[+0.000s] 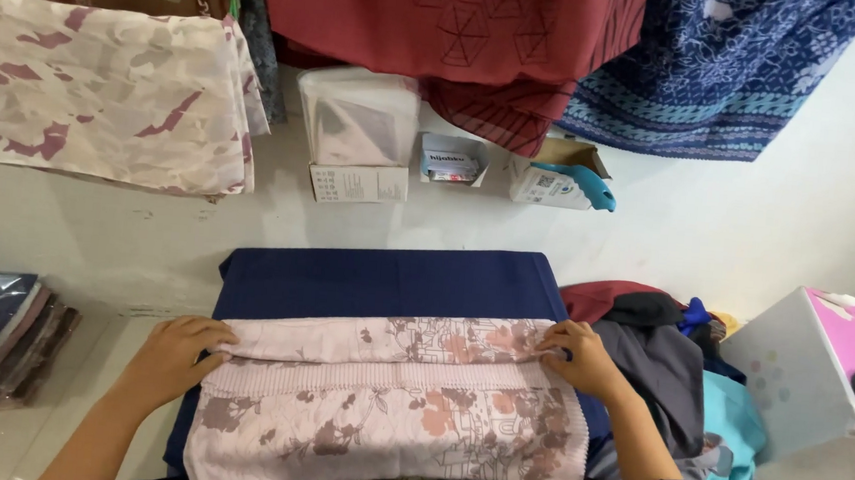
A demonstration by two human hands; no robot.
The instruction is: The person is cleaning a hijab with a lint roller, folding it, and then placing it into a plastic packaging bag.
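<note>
Pink flowered cloth (391,403) lies spread across a dark blue board (390,279) right in front of the person, its long axis running left to right between the two hands. A folded band crosses it near the far edge, and each hand sits at one end of that band. The left hand (176,355) lies flat, palm down, on the cloth's left end, fingers pointing inward along the fold. The right hand (582,356) presses on the right end, fingertips curled onto the folded edge; whether it pinches the fabric or only holds it down cannot be told. The hands are well apart, nearly the cloth's full width between them, and both are equally near it. The rest of the cloth hangs toward the person. A heap of dark and teal clothes (679,378) lies just beside the right hand.
</note>
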